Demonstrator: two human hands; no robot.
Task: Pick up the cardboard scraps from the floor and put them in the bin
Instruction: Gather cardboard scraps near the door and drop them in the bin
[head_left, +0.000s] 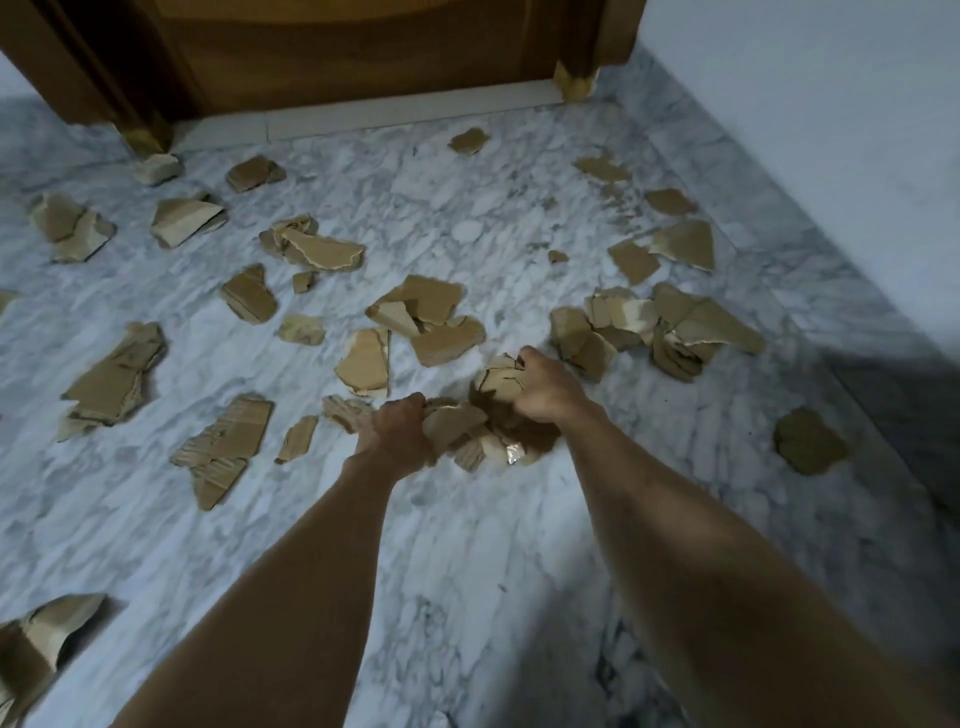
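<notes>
Both arms reach forward and down over the marble floor (467, 571), and the two hands meet at a bundle of cardboard scraps (491, 421) near the middle of the scene. The left hand (395, 434) is curled around the left side of the bundle, gripping several torn brown pieces. The right hand (545, 387) is curled over the top right of the same bundle, grasping a rounded, cracked piece. One scrap at the near edge of the bundle carries a shiny strip of tape (511, 453).

Many more loose scraps lie scattered across the floor: a heap (670, 332) just right of the hands, a long corrugated piece (223, 447) to the left, a single piece (808, 441) well apart on the right, and one folded piece (36, 644) at the near left corner. Others trail away toward the far wooden door (363, 47) with its pale threshold (389, 111). A plain wall (831, 104) runs along the right.
</notes>
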